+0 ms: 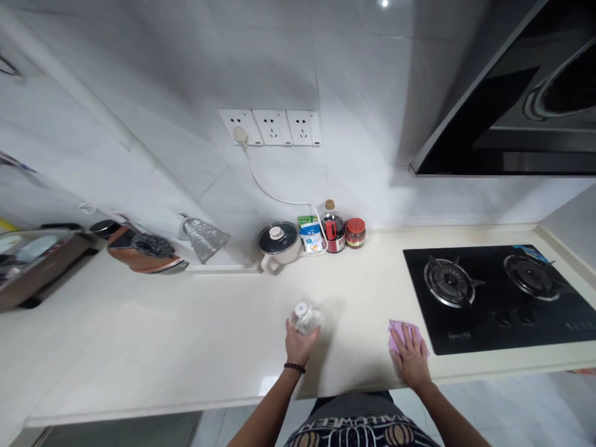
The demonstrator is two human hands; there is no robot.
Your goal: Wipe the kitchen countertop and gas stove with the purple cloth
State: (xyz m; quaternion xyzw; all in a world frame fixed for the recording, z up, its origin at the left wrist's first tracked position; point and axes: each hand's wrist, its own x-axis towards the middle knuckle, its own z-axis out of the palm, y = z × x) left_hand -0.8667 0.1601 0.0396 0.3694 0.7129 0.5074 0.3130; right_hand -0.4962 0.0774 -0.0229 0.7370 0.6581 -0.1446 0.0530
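My left hand (300, 345) is wrapped around a clear bottle (311, 320) with a white cap, over the middle of the pale countertop (195, 335); slight blur hides what is inside. A dark beaded bracelet circles that wrist. Over to the right, my right hand (412, 357) lies flat, fingers spread, on a pink-purple cloth (397, 330). The cloth rests on the countertop beside the left edge of the black gas stove (484, 329), partly covered by my palm.
Against the back wall stand a lidded electric pot (279, 239), a blue-and-white packet (311, 239), a dark sauce bottle (333, 223) and a red-lidded jar (356, 233). A white cord (279, 200) runs up to the sockets (272, 127). Cutting boards (135, 254) and a dish rack (37, 267) stand left. A range hood (512, 136) overhangs right.
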